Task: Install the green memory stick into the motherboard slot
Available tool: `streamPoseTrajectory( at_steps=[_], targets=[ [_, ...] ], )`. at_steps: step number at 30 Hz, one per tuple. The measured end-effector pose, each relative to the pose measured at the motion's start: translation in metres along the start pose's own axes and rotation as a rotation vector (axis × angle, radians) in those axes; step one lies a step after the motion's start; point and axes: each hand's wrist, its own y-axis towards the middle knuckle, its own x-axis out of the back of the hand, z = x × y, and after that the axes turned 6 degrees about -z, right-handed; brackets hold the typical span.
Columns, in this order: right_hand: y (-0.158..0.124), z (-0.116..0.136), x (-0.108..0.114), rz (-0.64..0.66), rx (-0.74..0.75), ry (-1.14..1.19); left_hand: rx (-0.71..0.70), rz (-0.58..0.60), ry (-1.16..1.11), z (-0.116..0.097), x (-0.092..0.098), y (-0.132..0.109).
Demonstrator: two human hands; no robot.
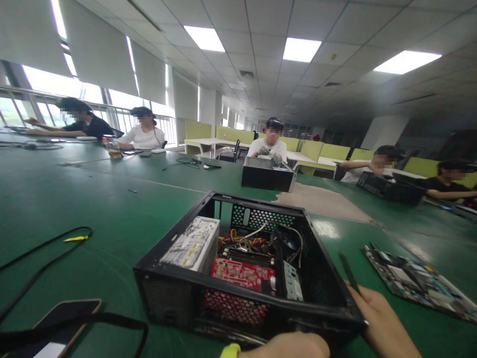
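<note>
A black open computer case [167,288] lies on the green table in front of me. Inside it are a silver power supply [194,243], a red circuit board [242,273], coloured cables and a dark fan [286,241]. My left hand [290,345] is curled at the near edge of the case, its fingertips hidden; a yellow-green band [231,351] shows at the wrist. At the right near corner, my right hand [376,308] is closed around a dark, narrow strip-like piece [349,273] that points up and away. Its exact kind is unclear.
A bare circuit board [421,283] lies to the right. On the left are a phone [59,323] and black cables [40,248]. Across the table, a person [270,141] works at another black case [266,174]. Other people sit to both sides.
</note>
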Motion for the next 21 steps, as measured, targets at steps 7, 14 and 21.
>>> streamPoseTrajectory(
  at_steps=[7, 14, 21],
  targets=[
    [0.032, 0.062, -0.145, 0.313, 0.135, 0.030, -0.262, 0.111, 0.087, 0.008, -0.028, -0.021],
    [0.102, 0.056, -0.148, 0.272, 0.268, -0.467, -0.191, 0.049, 0.312, 0.047, -0.033, -0.042],
    [0.142, -0.043, 0.048, -0.141, 0.062, -1.136, -0.041, -0.028, 0.250, 0.051, -0.028, -0.037]
  ],
)
